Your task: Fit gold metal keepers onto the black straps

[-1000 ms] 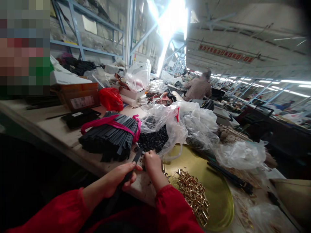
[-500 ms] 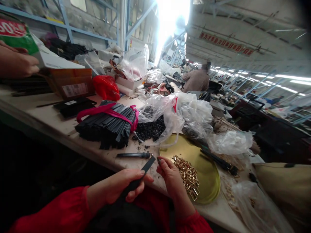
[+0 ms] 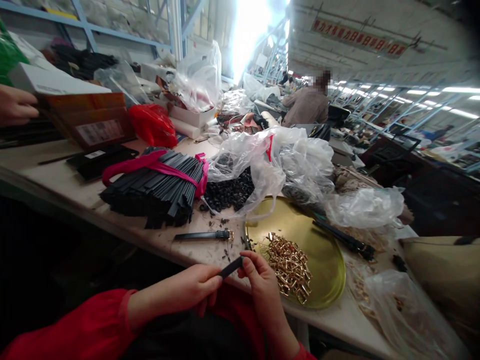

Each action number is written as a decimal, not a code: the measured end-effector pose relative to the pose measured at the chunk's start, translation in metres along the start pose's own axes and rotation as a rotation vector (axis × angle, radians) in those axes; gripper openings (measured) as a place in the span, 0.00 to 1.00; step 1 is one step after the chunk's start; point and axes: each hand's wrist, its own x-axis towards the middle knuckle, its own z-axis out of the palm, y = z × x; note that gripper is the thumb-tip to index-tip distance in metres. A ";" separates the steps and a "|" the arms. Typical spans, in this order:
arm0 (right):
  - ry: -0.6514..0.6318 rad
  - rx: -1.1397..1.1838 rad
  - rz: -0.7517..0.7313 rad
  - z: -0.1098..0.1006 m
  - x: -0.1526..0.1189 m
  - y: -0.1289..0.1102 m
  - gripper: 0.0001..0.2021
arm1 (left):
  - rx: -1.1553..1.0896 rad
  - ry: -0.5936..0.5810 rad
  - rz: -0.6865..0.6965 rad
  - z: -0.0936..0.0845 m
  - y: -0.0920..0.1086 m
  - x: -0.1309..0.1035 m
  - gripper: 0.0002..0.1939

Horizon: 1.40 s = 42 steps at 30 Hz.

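Observation:
A dark strap (image 3: 231,267) stretches between my two hands at the table's front edge. My left hand (image 3: 204,287) is closed round its lower part, and my right hand (image 3: 258,274) pinches its upper end. Whether anything else sits between the right fingertips is hidden. Just beyond them lies a finished-looking black strap with a gold buckle (image 3: 204,235). To the right of my right hand, a round gold tray (image 3: 324,250) bears a heap of small gold buckles (image 3: 290,267).
Behind are a strap bundle (image 3: 161,187) in pink ties, black loops (image 3: 232,192) in a clear plastic bag (image 3: 262,170), a red bag (image 3: 153,125) and a cardboard box (image 3: 99,127). Another person's hand (image 3: 17,105) is at far left; a person (image 3: 306,105) sits farther back.
My hands have come together on the strap; my right fingers now pinch its end, which stood free before. The view has shifted, and the other person's hand shows less at the left.

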 end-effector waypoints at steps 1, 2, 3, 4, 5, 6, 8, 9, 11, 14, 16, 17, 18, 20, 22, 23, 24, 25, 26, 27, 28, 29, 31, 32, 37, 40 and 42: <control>-0.015 -0.028 -0.013 0.000 -0.002 0.002 0.16 | 0.043 0.032 0.016 0.000 0.001 0.001 0.16; -0.030 -0.042 -0.015 0.000 -0.003 0.005 0.16 | 0.103 0.065 0.035 0.000 0.002 0.002 0.16; -0.041 -0.057 -0.015 0.000 -0.005 0.008 0.15 | 0.175 0.095 0.056 0.001 0.003 0.003 0.16; -0.051 -0.085 -0.023 -0.001 -0.008 0.011 0.14 | 0.249 0.112 0.078 0.002 0.005 0.004 0.17; -0.060 -0.131 -0.045 -0.001 -0.010 0.015 0.13 | 0.309 0.119 0.098 0.003 0.006 0.005 0.17; -0.071 -0.190 -0.078 -0.002 -0.011 0.018 0.11 | 0.344 0.120 0.113 0.004 0.006 0.005 0.16; -0.077 -0.272 -0.146 -0.005 -0.014 0.022 0.09 | 0.332 0.098 0.106 0.005 0.007 0.004 0.16; -0.068 -0.270 -0.160 -0.007 -0.014 0.023 0.10 | 0.294 0.074 0.091 0.006 0.006 0.003 0.16; -0.028 -0.169 -0.136 -0.008 -0.015 0.022 0.14 | 0.213 0.021 0.062 0.007 0.005 0.001 0.15; 0.006 0.066 -0.066 -0.001 -0.017 0.022 0.24 | 0.189 0.086 0.072 0.010 0.002 -0.004 0.17; -0.008 0.152 -0.068 0.008 -0.022 0.025 0.32 | 0.203 0.186 0.131 0.012 0.001 -0.006 0.22; -0.025 0.154 -0.081 0.010 -0.024 0.026 0.35 | 0.198 0.226 0.172 0.013 0.001 -0.006 0.23; -0.042 0.122 -0.101 0.010 -0.026 0.026 0.37 | 0.182 0.245 0.213 0.014 0.001 -0.007 0.22; -0.044 -0.066 -0.156 -0.002 -0.025 0.022 0.34 | 0.116 0.251 0.250 0.015 0.001 -0.007 0.19; 0.025 -0.442 -0.229 -0.030 -0.017 0.010 0.23 | -0.001 0.244 0.226 0.015 0.001 -0.006 0.16; 0.104 -0.700 -0.270 -0.047 -0.010 0.003 0.17 | -0.073 0.235 0.199 0.015 0.002 -0.005 0.16; 0.194 -0.979 -0.285 -0.064 -0.002 -0.004 0.14 | -0.148 0.225 0.174 0.016 0.002 -0.003 0.16; 0.225 -1.218 -0.263 -0.080 0.007 -0.011 0.13 | -0.215 0.218 0.160 0.017 0.003 -0.002 0.16; 0.222 -1.287 -0.252 -0.093 0.015 -0.017 0.11 | -0.263 0.208 0.155 0.019 0.003 0.000 0.16; 0.212 -1.354 -0.239 -0.103 0.023 -0.021 0.09 | -0.286 0.196 0.149 0.022 0.004 0.001 0.16; 0.188 -1.379 -0.229 -0.110 0.029 -0.023 0.08 | -0.287 0.184 0.137 0.024 0.004 0.002 0.15; 0.168 -1.384 -0.228 -0.113 0.033 -0.024 0.06 | -0.271 0.173 0.117 0.026 0.004 0.003 0.15; 0.146 -1.409 -0.233 -0.113 0.038 -0.023 0.06 | -0.212 0.166 0.067 0.028 0.004 0.004 0.13; 0.146 -1.416 -0.237 -0.112 0.039 -0.022 0.07 | -0.184 0.169 0.050 0.028 0.005 0.004 0.12; 0.174 -1.409 -0.236 -0.110 0.042 -0.023 0.11 | -0.092 0.183 0.072 0.022 0.017 0.009 0.11; 0.174 -1.391 -0.199 -0.115 0.048 -0.030 0.09 | -0.069 0.195 0.102 0.017 0.024 0.018 0.12; 0.170 -1.369 -0.168 -0.119 0.051 -0.035 0.10 | -0.066 0.197 0.102 0.014 0.025 0.025 0.13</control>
